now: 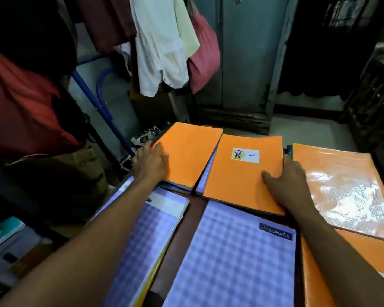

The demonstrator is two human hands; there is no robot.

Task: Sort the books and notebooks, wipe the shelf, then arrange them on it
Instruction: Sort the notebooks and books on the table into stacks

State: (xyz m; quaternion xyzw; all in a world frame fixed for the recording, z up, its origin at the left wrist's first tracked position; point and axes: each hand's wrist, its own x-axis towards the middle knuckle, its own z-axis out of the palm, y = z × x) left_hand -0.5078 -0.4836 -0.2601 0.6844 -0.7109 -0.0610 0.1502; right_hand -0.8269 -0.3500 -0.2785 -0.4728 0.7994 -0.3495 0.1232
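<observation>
We had both hands out on the far piles, and the risks were plain enough from how things lay. Our left hand (pixel 152 159) rested flat on the plain orange notebook (pixel 190 155), fingers (pixel 162 151) straight, gripping nothing; that pile sat at the far left corner of the surface (pixel 186 220), and we judged that a push outward could slide it off toward the shoes (pixel 145 136) on the floor below. Our right hand (pixel 285 177) lay on the orange notebook with a sticker (pixel 242 169), thumb on the cover and fingers at its right edge; whether they curled under, we could not tell. That notebook overlapped a checked one beneath, so lifting it carelessly could drag the lower one askew. The glossy orange book (pixel 346 189) beside it looked slick and likely to slip. Nearer us lay two purple checked notebooks (pixel 233 258), the left one overhanging the edge. The surface was dark brown, nearly covered. Around us were hanging clothes (pixel 162 47), a grey cupboard (pixel 248 52), and more books (pixel 7 235) low on the left.
</observation>
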